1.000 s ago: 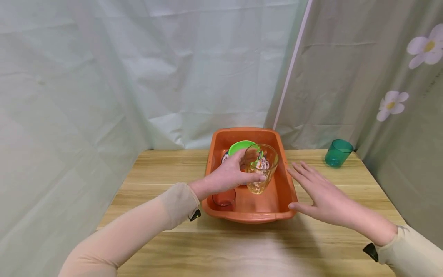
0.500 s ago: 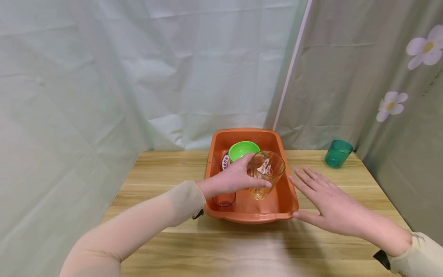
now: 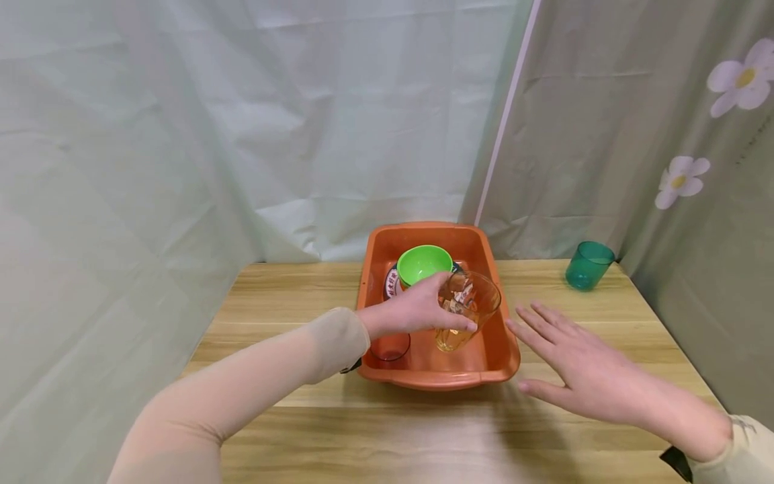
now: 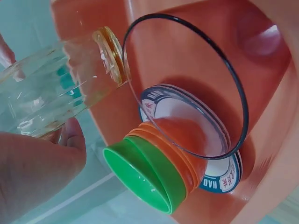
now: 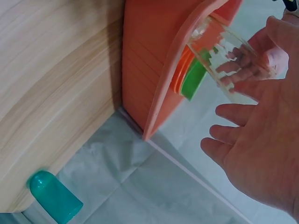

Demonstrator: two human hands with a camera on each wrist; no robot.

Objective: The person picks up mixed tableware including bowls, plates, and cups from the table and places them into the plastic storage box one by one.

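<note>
My left hand [image 3: 423, 310] grips a clear drinking glass [image 3: 469, 310] with a yellowish base, thumb on the near side. The glass is tilted, mouth up, over the orange basin [image 3: 435, 382]. Below it in the left wrist view, a green bowl [image 4: 138, 179] sits in orange bowls [image 4: 191, 135] on patterned plates [image 4: 218, 182]. A dark-rimmed clear glass [image 4: 244, 107] stands in the basin's near left corner. Beside the basin's right rim, my right hand [image 3: 574, 363] is held with its fingers extended and nothing in it.
A teal tumbler [image 3: 589, 266] stands on the wooden table [image 3: 447, 437] at the back right. Pale curtains [image 3: 363, 134] hang behind and at both sides of the table. The basin stands near the back edge.
My left hand has moved right and toward me with the glass, uncovering more of the green bowl. The right hand has drawn slightly right and nearer to me.
</note>
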